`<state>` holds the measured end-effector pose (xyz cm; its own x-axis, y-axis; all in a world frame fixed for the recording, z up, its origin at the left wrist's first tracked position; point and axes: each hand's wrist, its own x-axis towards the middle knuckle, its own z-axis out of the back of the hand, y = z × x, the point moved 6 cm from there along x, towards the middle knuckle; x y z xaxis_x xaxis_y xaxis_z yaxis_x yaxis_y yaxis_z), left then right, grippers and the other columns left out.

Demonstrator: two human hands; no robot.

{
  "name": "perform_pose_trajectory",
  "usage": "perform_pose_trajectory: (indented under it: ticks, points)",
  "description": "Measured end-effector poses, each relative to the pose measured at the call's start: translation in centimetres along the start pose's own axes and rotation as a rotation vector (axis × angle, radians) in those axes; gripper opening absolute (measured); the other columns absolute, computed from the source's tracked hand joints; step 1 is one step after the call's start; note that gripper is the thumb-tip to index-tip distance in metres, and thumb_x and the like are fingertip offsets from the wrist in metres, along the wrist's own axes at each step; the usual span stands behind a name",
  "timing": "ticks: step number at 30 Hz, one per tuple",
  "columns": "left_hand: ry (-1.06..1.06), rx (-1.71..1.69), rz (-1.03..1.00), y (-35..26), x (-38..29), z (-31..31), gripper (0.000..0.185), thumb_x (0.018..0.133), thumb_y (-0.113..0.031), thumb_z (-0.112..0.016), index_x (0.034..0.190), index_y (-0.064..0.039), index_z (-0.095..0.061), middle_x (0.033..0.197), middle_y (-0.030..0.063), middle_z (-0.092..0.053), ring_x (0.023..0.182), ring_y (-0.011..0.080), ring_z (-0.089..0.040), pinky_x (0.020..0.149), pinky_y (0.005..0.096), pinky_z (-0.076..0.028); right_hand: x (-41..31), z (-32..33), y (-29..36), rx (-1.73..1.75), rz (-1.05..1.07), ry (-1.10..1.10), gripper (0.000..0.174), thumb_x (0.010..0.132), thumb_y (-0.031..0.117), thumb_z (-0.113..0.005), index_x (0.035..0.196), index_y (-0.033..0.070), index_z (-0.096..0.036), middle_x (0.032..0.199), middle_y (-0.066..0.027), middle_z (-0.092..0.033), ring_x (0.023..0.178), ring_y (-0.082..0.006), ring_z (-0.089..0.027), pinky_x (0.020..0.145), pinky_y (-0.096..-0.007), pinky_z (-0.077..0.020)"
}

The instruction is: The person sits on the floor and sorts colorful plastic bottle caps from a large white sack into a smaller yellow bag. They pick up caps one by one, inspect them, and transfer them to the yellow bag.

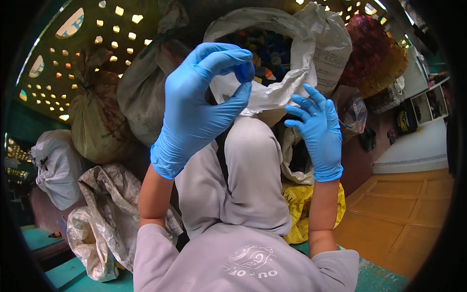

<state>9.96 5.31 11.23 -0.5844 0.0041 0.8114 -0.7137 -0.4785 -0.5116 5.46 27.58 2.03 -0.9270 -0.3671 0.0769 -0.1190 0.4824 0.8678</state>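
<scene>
My left hand [197, 98], in a light blue disposable glove, pinches a dark blue plastic bottle cap [244, 73] between thumb and fingers. It is raised over the near left rim of an open white woven sack [308, 43]. Inside that sack lies a heap of plastic caps [271, 49] in mixed colours, mostly blue, partly hidden by the hand. My right hand [315, 127], gloved the same way, holds nothing; its fingers are spread just in front of the sack's near right edge. Below it, beside my knee, another open sack [297, 175] shows a dark inside.
Tied full sacks [98, 127] stand to the left, with a crumpled dirty woven sack [109, 193] nearer me. A yellow bag [306, 208] lies by my right thigh. At right are a red mesh sack [365, 47], a clear plastic bag [350, 109] and a wooden panelled door [394, 215].
</scene>
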Motion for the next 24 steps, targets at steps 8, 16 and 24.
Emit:
perform_pose_trajectory:
  ticks: [8,16,24]
  points:
    - [0.407,-0.515,0.645,3.3,2.5,-6.9,0.045,0.076,0.002,-0.071,0.119,0.002,-0.057,0.110,0.0085,-0.062,0.100,0.0166,-0.062,0.090,0.0291,-0.051,0.8,7.8,-2.5,0.548,-0.053,-0.247,0.029,0.099,0.014,-0.043,0.121,0.000,-0.054,0.106,-0.0101,-0.065,0.093,-0.0167,-0.066,0.060,-0.0212,-0.0514]
    - [0.069,-0.646,0.476,10.9,8.6,-8.2,0.035,0.091,-0.009,-0.053,0.123,0.003,-0.056,0.116,0.0133,-0.063,0.099,0.0216,-0.063,0.090,0.0336,-0.050,3.7,31.9,6.4,0.073,0.221,-1.067,0.050,0.097,0.026,-0.040,0.139,0.000,-0.030,0.141,-0.0217,-0.037,0.131,-0.0404,-0.036,0.106,-0.0534,-0.0363]
    - [0.027,-0.609,0.236,18.5,12.1,-6.1,0.034,0.093,-0.021,-0.049,0.114,0.003,-0.061,0.105,0.0137,-0.064,0.096,0.0231,-0.063,0.089,0.0342,-0.049,7.1,27.9,4.6,0.064,0.483,-1.133,0.042,0.095,0.017,-0.044,0.133,-0.002,-0.040,0.140,-0.0215,-0.037,0.128,-0.0364,-0.042,0.105,-0.0491,-0.0391]
